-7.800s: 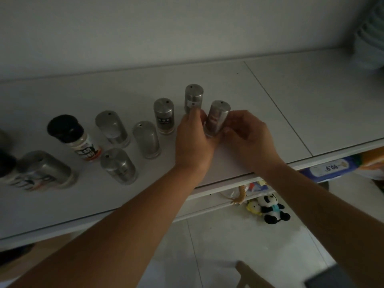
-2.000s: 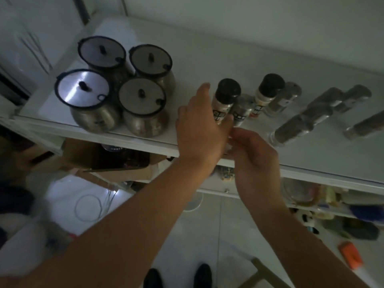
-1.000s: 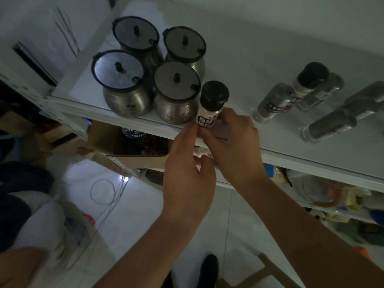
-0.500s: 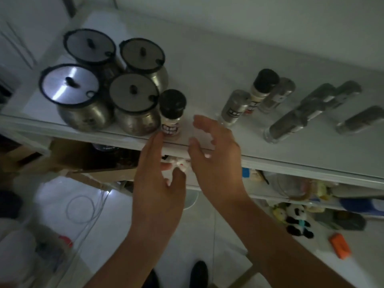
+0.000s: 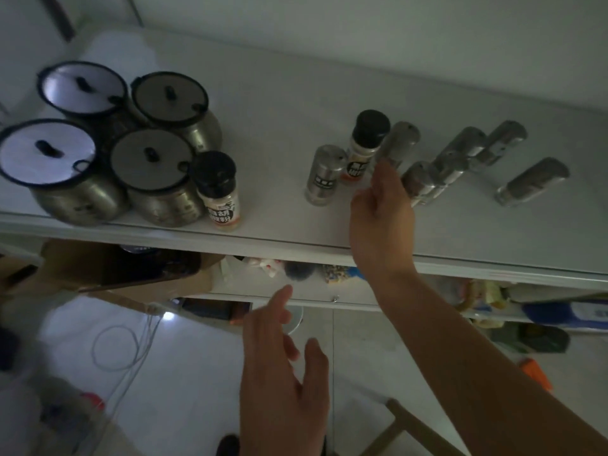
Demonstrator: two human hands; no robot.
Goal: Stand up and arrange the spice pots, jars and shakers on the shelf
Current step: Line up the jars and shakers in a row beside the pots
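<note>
1. Two hands, both empty: right hand [image 5: 381,215] reaches over the shelf [image 5: 460,238], fingers loosely extended near the upright shakers [image 5: 324,176].
2. Left hand [image 5: 283,373] hangs below the shelf edge, fingers spread.

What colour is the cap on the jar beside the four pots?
Black, on the jar with a pale label, seen in the head view.
</note>
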